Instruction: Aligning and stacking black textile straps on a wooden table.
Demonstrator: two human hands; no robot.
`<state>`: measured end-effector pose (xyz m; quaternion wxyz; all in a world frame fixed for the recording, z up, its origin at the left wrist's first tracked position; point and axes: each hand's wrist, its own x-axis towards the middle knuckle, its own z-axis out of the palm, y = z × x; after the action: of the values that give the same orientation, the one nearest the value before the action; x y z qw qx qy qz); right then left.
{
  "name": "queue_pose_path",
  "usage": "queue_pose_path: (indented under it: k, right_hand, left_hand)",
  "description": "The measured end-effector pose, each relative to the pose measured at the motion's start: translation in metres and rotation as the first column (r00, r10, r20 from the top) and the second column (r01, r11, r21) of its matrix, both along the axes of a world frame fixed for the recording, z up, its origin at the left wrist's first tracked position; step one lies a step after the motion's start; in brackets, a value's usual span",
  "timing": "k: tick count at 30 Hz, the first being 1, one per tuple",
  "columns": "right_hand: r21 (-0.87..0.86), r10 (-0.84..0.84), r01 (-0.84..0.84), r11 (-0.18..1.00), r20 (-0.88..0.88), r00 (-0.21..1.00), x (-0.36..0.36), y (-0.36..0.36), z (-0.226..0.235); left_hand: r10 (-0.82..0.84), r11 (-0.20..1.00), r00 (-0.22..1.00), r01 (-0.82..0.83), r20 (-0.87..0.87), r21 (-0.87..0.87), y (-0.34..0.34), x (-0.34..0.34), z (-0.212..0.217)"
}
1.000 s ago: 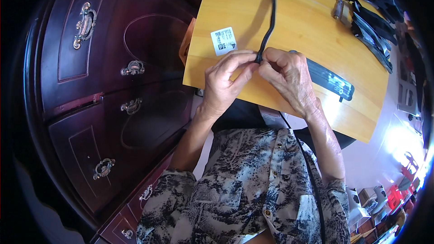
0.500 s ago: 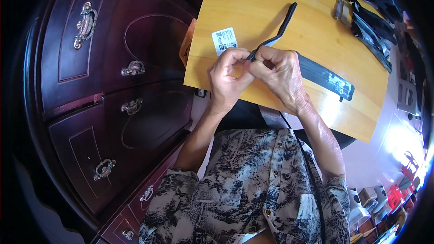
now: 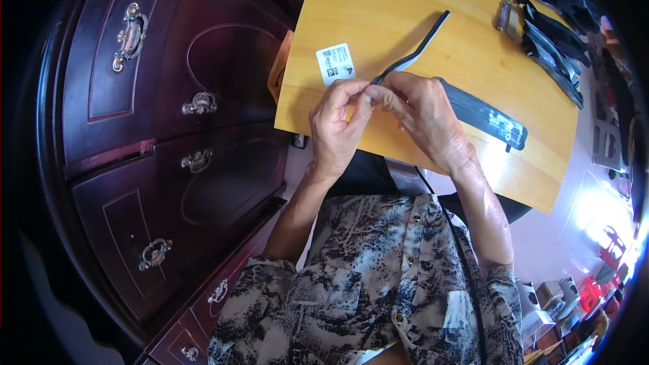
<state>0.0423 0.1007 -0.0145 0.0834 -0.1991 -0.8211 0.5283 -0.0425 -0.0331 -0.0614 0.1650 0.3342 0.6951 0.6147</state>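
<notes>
Fingertips of the left hand (image 3: pixel 336 126) and right hand (image 3: pixel 422 116) pinch shut on the near end of a thin black strap (image 3: pixel 414 52), which angles up and away over the yellow wooden table (image 3: pixel 378 13). Held only at its tip, the strap could slip free or twist. A white label card (image 3: pixel 335 63) lies just beside the hands; a long dark case (image 3: pixel 483 113) rests behind the right hand, black straps with a buckle (image 3: pixel 541 34) farther off. A dark carved cabinet (image 3: pixel 155 128) stands to the left.

Yellow table (image 3: pixel 378 13): label (image 3: pixel 335 63), black straps (image 3: pixel 547 44)
</notes>
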Motion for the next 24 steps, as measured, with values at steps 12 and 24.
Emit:
queue_pose_path:
  k: [12, 24]
  right_hand:
    - [-0.03, 0.196, -0.2, 0.979, -0.12, 0.973, 0.006, 0.001, 0.02]
    - [-0.839, -0.128, -0.198, 0.506, -0.3, 0.945, 0.012, -0.01, 0.004]
  left_hand:
    - [-0.032, 0.999, 0.973, 0.026, -0.229, -0.027, -0.007, 0.0, 0.028]
    - [-0.479, 0.812, 0.502, -0.058, 0.72, 0.581, -0.006, -0.002, 0.023]
